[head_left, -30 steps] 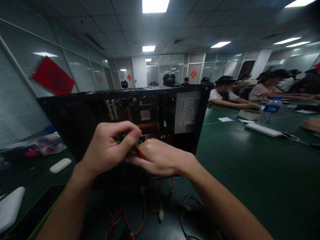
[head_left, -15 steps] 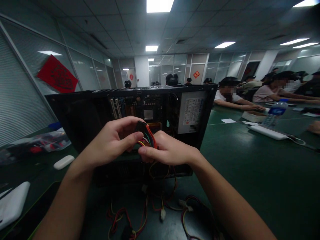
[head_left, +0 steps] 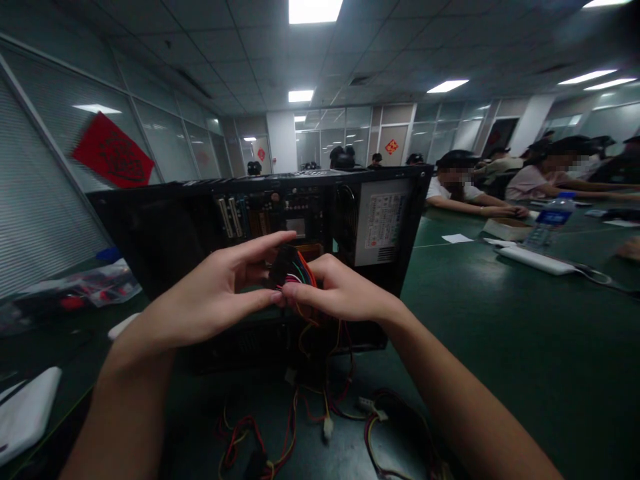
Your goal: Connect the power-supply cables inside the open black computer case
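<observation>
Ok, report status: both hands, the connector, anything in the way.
Right hand grips coloured wires. Left hand open around black connector, contact unclear. Loose cables on table in front of open computer case.

Black connector (head_left: 283,265) with coloured wires (head_left: 305,270) between both hands (head_left: 345,292)

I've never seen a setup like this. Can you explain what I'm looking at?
No robot here: these are a person's bare hands, seen from a camera worn on the head, looking forward and down. The right hand holds a bundle of coloured wires leading to a black connector. The left hand curves around the connector; whether it grips is unclear. Behind stands an open black computer case. On the green table lie loose cables, and a plastic bottle stands off to the right.
</observation>
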`<state>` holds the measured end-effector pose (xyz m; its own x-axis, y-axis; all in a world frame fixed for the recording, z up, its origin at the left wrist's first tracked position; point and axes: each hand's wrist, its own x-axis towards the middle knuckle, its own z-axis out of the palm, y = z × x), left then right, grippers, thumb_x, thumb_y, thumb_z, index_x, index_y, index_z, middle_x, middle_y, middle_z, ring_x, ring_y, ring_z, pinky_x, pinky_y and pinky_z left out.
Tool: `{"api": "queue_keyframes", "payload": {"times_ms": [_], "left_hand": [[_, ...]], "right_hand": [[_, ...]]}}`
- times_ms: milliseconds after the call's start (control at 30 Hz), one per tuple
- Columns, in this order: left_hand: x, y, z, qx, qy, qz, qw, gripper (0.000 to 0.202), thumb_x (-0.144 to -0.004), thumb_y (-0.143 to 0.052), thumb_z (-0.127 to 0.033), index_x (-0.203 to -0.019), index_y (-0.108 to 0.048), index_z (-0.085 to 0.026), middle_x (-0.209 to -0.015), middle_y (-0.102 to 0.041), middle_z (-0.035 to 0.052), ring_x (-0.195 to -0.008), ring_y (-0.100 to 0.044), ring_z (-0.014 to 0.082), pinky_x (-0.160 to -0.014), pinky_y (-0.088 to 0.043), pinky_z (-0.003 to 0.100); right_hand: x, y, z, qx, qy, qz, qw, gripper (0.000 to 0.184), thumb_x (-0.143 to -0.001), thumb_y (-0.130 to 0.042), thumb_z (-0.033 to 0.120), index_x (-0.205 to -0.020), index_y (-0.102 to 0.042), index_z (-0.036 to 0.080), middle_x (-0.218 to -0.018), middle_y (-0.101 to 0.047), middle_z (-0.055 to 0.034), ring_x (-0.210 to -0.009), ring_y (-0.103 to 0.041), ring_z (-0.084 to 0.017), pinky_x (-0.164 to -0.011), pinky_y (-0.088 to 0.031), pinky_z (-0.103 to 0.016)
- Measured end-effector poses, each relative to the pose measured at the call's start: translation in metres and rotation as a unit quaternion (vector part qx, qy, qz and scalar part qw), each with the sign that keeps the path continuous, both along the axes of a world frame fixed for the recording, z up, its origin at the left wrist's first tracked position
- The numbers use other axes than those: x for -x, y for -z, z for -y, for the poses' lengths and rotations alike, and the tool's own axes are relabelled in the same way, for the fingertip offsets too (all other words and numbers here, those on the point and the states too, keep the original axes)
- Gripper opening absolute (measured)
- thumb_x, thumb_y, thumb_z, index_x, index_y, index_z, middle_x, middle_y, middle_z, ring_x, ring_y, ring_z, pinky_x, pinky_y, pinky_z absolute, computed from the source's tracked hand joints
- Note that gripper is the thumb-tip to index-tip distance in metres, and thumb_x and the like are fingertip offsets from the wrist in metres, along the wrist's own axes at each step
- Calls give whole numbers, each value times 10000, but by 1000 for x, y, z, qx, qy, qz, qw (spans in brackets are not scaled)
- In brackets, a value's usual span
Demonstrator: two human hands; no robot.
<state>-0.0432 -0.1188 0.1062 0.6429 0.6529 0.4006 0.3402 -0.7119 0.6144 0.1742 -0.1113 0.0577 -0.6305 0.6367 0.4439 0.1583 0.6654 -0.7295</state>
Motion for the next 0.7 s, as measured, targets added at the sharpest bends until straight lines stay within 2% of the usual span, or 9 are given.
{"api": "queue_keyframes", "payload": {"times_ms": [133,267,433,567,700], "left_hand": [[-4,1,9,-73,-31,-20,997,676,-838,-729,-303,-1470,-500,-233,-1305,-665,126,-1094,-687,289,-872,-617,354],[-2,4,10,-149,1,-72,986,654,-852,-724,-316,-1465,-504,-256,-1316,-663,105,-1084,-689,265,-912,-599,351],[-4,9,6,-221,10,-109,969,666,-866,-717,-373,-1478,-477,-267,-1305,-669,98,-1019,-703,232,-920,-578,334],[-8,11,3,-238,1,-109,965,638,-862,-721,-385,-1446,-506,-248,-1123,-732,79,-889,-709,206,-844,-574,304],[-10,10,2,-235,0,-124,964,555,-867,-715,-363,-1377,-556,-213,-913,-724,29,-750,-673,165,-733,-541,254]], "right_hand": [[3,6,-3,27,-3,-14,1000,521,-938,-498,627,-855,-636,132,-679,-579,6,-594,-506,-104,-544,-401,-214],[1,6,-5,-4,20,-51,999,595,-940,-413,691,-798,-603,146,-699,-576,-9,-629,-501,-116,-580,-420,-229],[-1,2,-4,-41,53,-74,995,555,-982,-400,620,-849,-639,137,-777,-590,-17,-725,-510,-135,-695,-447,-257],[0,0,-1,-35,66,-71,995,529,-996,-403,579,-870,-652,130,-829,-629,-36,-784,-555,-153,-748,-463,-270],[2,0,-2,-26,52,-87,995,513,-1006,-399,561,-942,-670,130,-927,-669,-50,-858,-590,-162,-815,-468,-278]]}}
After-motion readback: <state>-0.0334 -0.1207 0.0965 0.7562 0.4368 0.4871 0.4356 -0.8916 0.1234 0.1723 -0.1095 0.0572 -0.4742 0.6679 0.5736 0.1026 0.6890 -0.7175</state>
